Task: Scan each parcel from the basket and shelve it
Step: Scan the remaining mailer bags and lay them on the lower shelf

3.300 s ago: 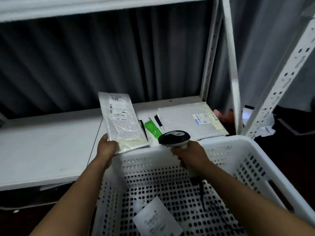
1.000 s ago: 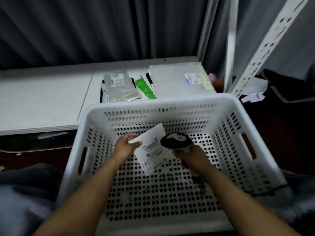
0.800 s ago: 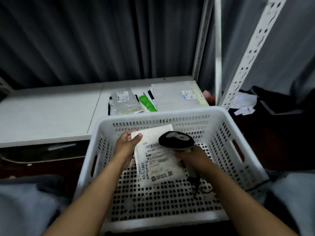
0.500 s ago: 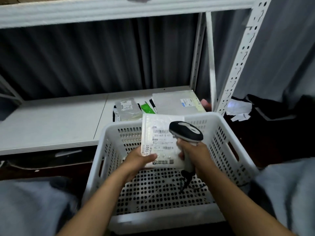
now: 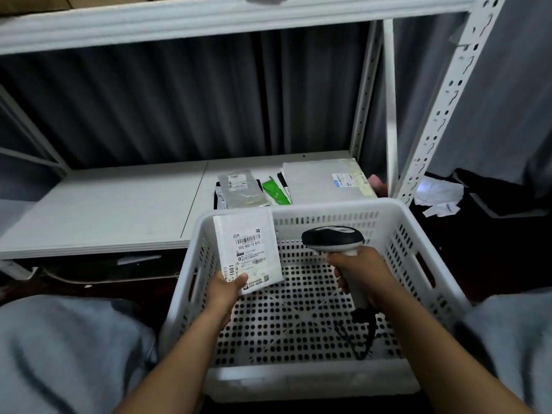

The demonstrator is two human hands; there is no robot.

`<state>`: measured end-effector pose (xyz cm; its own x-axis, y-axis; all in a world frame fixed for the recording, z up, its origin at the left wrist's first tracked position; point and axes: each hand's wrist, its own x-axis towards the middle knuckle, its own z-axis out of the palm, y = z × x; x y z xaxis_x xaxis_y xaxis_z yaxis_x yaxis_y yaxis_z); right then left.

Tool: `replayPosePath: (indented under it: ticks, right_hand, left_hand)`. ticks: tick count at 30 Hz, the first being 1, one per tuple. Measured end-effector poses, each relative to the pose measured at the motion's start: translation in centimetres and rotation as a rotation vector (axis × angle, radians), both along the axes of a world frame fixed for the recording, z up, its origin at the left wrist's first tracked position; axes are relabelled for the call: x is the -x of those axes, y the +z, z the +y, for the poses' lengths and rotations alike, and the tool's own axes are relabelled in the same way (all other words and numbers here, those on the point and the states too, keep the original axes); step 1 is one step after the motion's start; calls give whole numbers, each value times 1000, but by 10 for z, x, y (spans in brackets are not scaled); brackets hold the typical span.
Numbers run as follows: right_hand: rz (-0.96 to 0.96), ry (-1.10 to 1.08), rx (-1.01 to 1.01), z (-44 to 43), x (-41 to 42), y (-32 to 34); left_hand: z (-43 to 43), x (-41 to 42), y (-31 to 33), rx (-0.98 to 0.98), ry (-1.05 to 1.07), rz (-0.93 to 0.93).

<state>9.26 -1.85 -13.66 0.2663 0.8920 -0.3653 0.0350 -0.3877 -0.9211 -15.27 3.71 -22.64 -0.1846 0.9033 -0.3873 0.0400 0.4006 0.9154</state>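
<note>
My left hand (image 5: 227,289) pinches the lower edge of a white parcel (image 5: 247,249) and holds it upright, label facing me, over the left side of the white perforated basket (image 5: 406,234). My right hand (image 5: 360,273) grips the handle of a barcode scanner (image 5: 333,238), whose black head sits to the right of the parcel. The scanner's cable trails on the basket floor. No other parcel shows inside the basket.
A white shelf (image 5: 119,204) lies behind the basket. On its right part rest a silver parcel (image 5: 241,189), a green packet (image 5: 275,192) and a large grey parcel (image 5: 324,180). A perforated white upright (image 5: 442,109) stands at right. My grey-clad knees flank the basket.
The silver parcel that my left hand held now lies on the shelf. My left hand picked a white parcel from the basket and raised it, shifting it left of the scanner.
</note>
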Motion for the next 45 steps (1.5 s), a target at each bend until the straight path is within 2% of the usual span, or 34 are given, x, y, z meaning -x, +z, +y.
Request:
replayPosePath:
  ticks: [5, 20, 27, 31, 36, 41, 45]
  right_hand:
    - [-51, 11, -22, 4, -2, -4]
    - [-41, -18, -38, 10, -1, -7]
    - [13, -16, -26, 31, -2, -17]
    - [11, -6, -14, 54, -5, -26]
    - [25, -67, 20, 97, -10, -49]
    - [-44, -51, 12, 152, -10, -68]
    - [9, -74, 19, 193, -15, -83]
  left_hand:
    - [4, -4, -5, -21, 6, -13]
    - [9, -12, -16, -15, -35, -27]
    - [34, -16, -12, -132, 7, 16]
    - [81, -14, -2, -204, 78, 6]
    - [160, -1, 8, -267, 101, 88]
    - [268, 15, -20, -155, 87, 220]
    - [336, 12, -46, -38, 69, 234]
